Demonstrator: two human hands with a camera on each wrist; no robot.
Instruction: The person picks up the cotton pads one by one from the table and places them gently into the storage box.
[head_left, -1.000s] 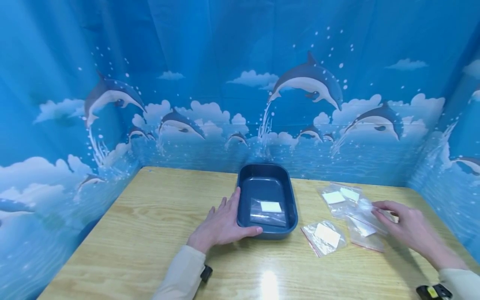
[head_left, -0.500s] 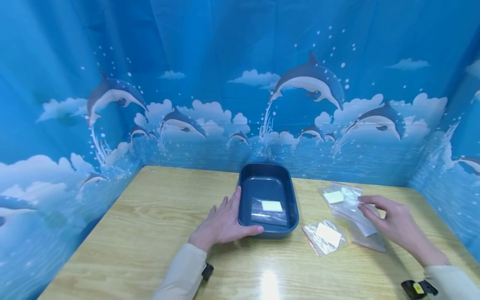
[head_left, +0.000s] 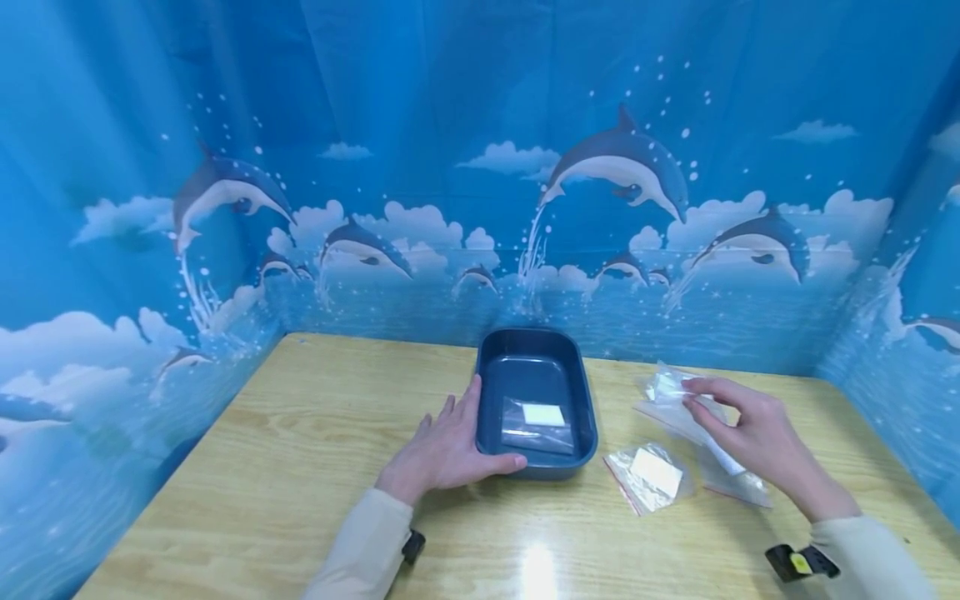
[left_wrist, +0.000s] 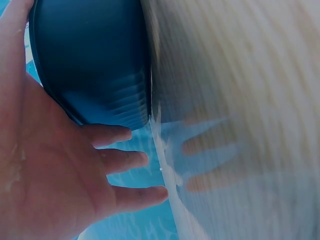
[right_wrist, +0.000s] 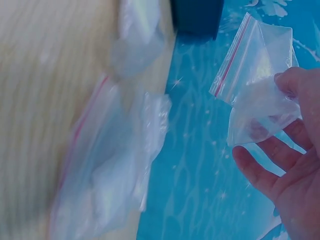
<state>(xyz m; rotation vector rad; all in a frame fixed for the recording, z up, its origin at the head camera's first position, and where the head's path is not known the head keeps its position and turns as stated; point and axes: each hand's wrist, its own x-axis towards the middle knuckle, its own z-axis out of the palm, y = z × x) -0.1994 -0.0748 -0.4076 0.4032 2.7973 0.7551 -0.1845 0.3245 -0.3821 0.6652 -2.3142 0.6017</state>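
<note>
A dark blue plastic tray (head_left: 525,371) stands at the table's back edge. My left hand (head_left: 447,457) rests against its left side, fingers straight and thumb over the front rim; in the left wrist view the left palm (left_wrist: 55,165) faces the tray's outer wall. Inside the tray lies a clear zip bag with a white card (head_left: 542,414). My right hand (head_left: 757,429) pinches another clear zip bag (right_wrist: 257,82) between thumb and fingers, lifted above the other bags. A red line runs along its seal. Whether it contains a card is unclear.
Right of the tray, a zip bag with a white card (head_left: 656,473) lies on the wooden table (head_left: 322,417). More bags (right_wrist: 107,175) lie under and beside my right hand, partly hidden. A blue dolphin-print curtain (head_left: 420,208) closes off the back and sides.
My right hand has moved left with the pinched zip bag, away from the right side of the pile toward the tray. The left hand and tray have stayed put.
</note>
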